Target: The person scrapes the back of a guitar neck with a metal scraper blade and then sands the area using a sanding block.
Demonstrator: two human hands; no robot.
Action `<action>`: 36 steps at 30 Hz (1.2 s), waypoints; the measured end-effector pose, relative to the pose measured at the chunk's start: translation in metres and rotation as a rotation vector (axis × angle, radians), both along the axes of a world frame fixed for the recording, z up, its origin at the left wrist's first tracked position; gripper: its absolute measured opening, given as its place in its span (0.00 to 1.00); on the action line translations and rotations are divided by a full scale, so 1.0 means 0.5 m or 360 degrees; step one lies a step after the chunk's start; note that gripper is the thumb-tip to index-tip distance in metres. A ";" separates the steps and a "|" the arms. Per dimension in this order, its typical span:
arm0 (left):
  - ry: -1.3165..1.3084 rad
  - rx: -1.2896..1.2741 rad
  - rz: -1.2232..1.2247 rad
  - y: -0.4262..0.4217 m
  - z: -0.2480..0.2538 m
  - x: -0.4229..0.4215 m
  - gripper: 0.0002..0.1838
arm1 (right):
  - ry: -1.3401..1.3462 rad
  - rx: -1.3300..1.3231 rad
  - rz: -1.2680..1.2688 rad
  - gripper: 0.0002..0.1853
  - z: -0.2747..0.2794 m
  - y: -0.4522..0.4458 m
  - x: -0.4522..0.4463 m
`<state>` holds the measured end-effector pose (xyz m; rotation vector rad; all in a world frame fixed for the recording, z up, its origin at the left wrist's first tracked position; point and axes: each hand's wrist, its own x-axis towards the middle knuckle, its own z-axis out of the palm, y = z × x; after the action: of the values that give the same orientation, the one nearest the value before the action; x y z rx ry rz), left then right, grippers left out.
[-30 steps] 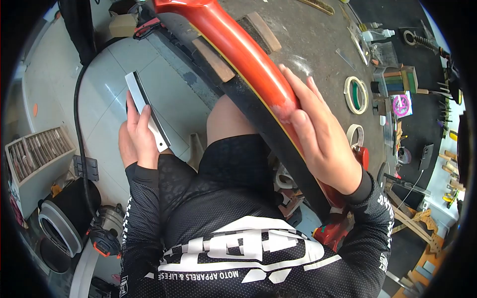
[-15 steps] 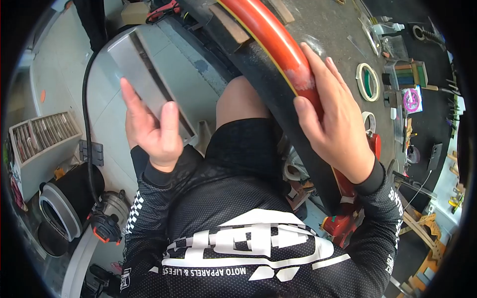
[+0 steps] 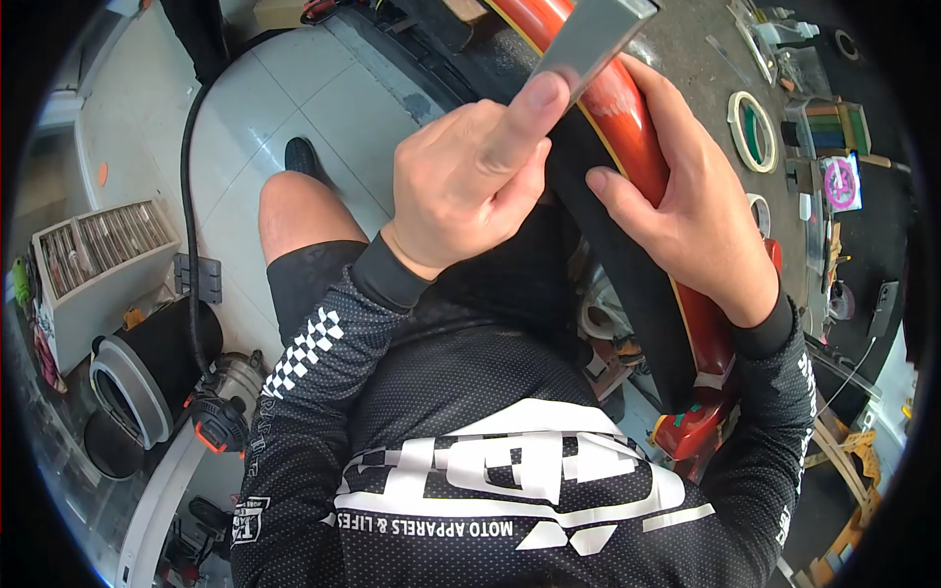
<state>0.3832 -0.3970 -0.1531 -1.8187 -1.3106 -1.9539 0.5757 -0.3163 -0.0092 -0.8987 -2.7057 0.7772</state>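
Observation:
My left hand (image 3: 470, 186) is closed around a flat grey metal bar (image 3: 603, 39), its thumb stretched along it. The bar points up and away, its far part overlapping the red rim in view; I cannot tell whether they touch. My right hand (image 3: 701, 206) lies over a glossy red curved body (image 3: 642, 137) with a thin yellow edge strip, which looks like a guitar body. Its fingers go over the far side and its thumb is on the near side. A pale, scuffed patch (image 3: 616, 101) shows on the red surface between the hands.
A dark workbench (image 3: 686, 78) lies beyond, carrying a roll of tape (image 3: 751, 132), a clear box (image 3: 828, 127) and a phone (image 3: 884, 309). At left are a black hose (image 3: 186, 196), a vacuum-like machine (image 3: 221, 407) and a white rack (image 3: 108, 250).
My left hand has moved right and up with the metal bar, from beside my leg to the red body. The right hand stays on the body. The view has shifted slightly.

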 end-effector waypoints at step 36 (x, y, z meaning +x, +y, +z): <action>0.0326 -0.0173 0.0010 -0.008 0.009 -0.002 0.52 | 0.0014 0.0168 0.0027 0.44 -0.014 -0.002 0.000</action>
<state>0.3820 -0.4010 -0.1485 -1.9997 -1.3771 -1.6698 0.5758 -0.3173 -0.0164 -0.8480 -2.7209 0.6331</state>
